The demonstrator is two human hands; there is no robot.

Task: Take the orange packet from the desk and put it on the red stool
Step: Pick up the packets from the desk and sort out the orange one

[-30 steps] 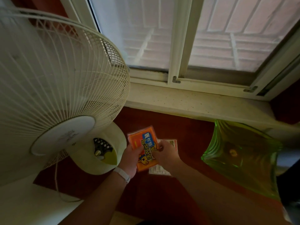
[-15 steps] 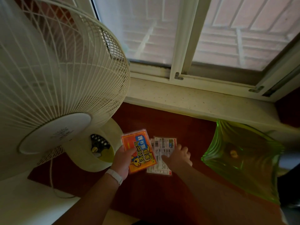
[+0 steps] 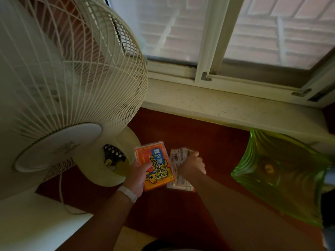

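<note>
Left hand (image 3: 136, 180) clamps flat orange plastic packet (image 3: 154, 164), thumb on face; right hand (image 3: 192, 165) curled on pale printed packet (image 3: 178, 166), fingers hidden

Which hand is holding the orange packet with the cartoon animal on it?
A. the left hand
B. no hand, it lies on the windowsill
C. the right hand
A. The left hand, the one with the white wristband, grips the orange packet by its lower edge, while the right hand is down on the white printed packet beside it.
</note>
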